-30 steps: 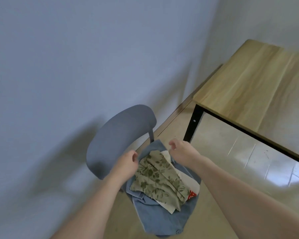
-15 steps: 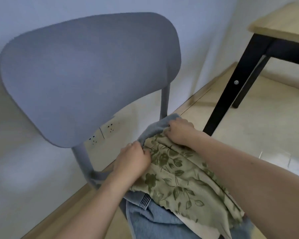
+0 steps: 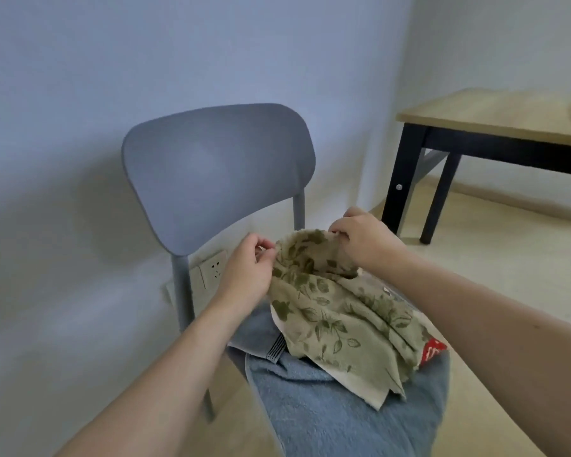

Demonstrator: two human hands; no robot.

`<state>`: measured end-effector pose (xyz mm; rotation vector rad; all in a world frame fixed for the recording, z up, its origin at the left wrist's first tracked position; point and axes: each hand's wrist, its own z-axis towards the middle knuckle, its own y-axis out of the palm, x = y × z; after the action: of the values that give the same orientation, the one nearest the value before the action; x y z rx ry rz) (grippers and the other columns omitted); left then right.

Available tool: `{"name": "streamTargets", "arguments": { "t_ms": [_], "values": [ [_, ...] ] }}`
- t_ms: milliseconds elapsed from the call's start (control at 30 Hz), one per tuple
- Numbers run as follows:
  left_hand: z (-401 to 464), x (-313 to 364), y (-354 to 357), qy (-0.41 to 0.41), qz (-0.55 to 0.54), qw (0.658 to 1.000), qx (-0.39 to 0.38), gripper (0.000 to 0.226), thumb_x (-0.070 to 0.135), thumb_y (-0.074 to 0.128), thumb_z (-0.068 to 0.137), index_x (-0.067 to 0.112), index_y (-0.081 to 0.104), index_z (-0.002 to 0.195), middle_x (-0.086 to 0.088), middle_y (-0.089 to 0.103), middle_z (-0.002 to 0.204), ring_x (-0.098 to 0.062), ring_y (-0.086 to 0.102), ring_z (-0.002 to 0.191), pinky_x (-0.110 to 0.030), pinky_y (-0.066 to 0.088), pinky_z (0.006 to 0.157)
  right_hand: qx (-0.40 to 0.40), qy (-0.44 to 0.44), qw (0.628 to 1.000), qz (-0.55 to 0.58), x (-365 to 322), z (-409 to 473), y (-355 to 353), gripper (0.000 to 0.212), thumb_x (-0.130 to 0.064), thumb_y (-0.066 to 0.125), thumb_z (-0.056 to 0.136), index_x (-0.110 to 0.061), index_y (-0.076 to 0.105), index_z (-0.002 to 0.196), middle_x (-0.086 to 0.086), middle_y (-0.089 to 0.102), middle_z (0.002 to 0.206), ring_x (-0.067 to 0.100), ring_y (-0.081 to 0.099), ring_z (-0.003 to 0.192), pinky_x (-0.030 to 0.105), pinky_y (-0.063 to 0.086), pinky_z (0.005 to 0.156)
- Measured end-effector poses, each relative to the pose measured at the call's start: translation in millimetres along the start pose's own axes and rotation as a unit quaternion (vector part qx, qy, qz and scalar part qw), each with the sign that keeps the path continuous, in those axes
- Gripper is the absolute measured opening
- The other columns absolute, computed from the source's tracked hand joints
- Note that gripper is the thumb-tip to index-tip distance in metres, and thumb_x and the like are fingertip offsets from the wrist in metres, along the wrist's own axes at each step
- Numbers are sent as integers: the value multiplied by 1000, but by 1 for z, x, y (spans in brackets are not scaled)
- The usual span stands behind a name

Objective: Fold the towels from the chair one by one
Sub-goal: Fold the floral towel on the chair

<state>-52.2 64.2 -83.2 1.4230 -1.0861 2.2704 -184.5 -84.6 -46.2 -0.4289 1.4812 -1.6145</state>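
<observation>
I see both hands on the green leaf-print towel (image 3: 333,311), atop the pile on the grey plastic chair (image 3: 218,173). Left hand (image 3: 246,270) pinches the far-left corner, right hand (image 3: 363,239) grips the far-right edge, prob. bunched. Towel trails toward me, so lift comes up & back.

The chair (image 3: 216,173) backrest rises just behind the towel pile (image 3: 337,328), blocking any reach from the wall side. Right of the chair, bare floor (image 3: 495,265) lies open up to the counter (image 3: 495,118) legs; the chair's left side stands close to the wall (image 3: 80,94).
</observation>
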Motion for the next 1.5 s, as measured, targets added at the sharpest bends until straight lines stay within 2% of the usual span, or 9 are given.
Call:
{"name": "streamTargets", "arguments": {
  "t_ms": [300, 533, 667, 867, 1067, 1133, 1267, 1367, 1500],
  "values": [
    [-55, 112, -77, 91, 38, 994, -56, 4, 30, 54, 95, 30, 52, 98, 8, 54, 83, -10, 53, 75, -24, 43, 65, 94, 61, 991, 71, -47, -96, -124, 35, -6, 41, 95, -13, 68, 117, 7, 63, 125, 24, 59, 110, 30, 47, 94],
    [-82, 161, -154, 55, 182, 940, -284, 14, 28, 71, 84, 16, 65, 83, -4, 69, 85, -21, 65, 79, -35, 51, 72, 9, 135, 990, -38, -68, -136, -188, 23, -4, 45, 92, -8, 67, 92, 5, 62, 84, 18, 56, 73, 27, 45, 63],
    [-79, 156, -156, 31, 186, 951, -245, 12, 19, 70, 85, 12, 61, 86, -6, 58, 79, -21, 52, 70, -26, 40, 54, -32, 198, 976, -87, -55, -156, -194, 23, -8, 53, 88, -5, 62, 67, 4, 54, 53, 15, 48, 47, 23, 41, 47],
    [-64, 148, -133, 115, 132, 984, -36, 7, 5, 54, 82, 10, 53, 78, -2, 49, 72, -19, 44, 67, -29, 34, 57, 176, 196, 961, 81, -48, -159, -192, 22, -10, 48, 92, -13, 66, 81, 4, 63, 83, 16, 52, 64, 23, 37, 50],
    [-68, 178, -136, 196, -72, 974, 92, 4, 8, 58, 88, 5, 57, 90, 1, 54, 79, -11, 47, 66, -23, 44, 58, 350, 168, 831, 399, -71, -160, -211, 13, -21, 51, 96, -16, 63, 100, -9, 55, 79, 5, 49, 71, 17, 41, 61],
    [-81, 172, -140, 168, -169, 970, 45, 5, 9, 63, 86, 8, 58, 84, 1, 53, 74, -12, 47, 66, -21, 43, 59, 351, 167, 803, 451, -70, -174, -200, 13, -23, 50, 96, -20, 62, 92, -9, 53, 78, 6, 47, 74, 19, 41, 66],
    [-117, 120, -135, 81, -305, 930, -188, 5, 14, 68, 75, 13, 63, 76, -9, 58, 76, -19, 57, 73, -32, 53, 71, 348, 191, 787, 472, -48, -217, -148, 20, -24, 47, 97, -22, 59, 82, -4, 52, 83, 11, 46, 78, 26, 43, 67],
    [-143, 67, -109, -18, -248, 916, -314, 24, 15, 71, 74, 7, 67, 96, -10, 70, 90, -21, 67, 81, -29, 57, 69, 278, 259, 802, 462, -27, -245, -92, 19, -22, 49, 97, -19, 60, 81, 3, 55, 85, 17, 51, 78, 28, 45, 62],
    [-165, 7, -62, -120, -26, 917, -381, 9, 15, 70, 84, 12, 67, 92, -3, 72, 84, -20, 67, 77, -29, 53, 65, 121, 356, 833, 405, -7, -266, -23, 18, -21, 50, 97, -10, 61, 88, 14, 59, 87, 22, 53, 72, 30, 45, 56]
  ]
}}
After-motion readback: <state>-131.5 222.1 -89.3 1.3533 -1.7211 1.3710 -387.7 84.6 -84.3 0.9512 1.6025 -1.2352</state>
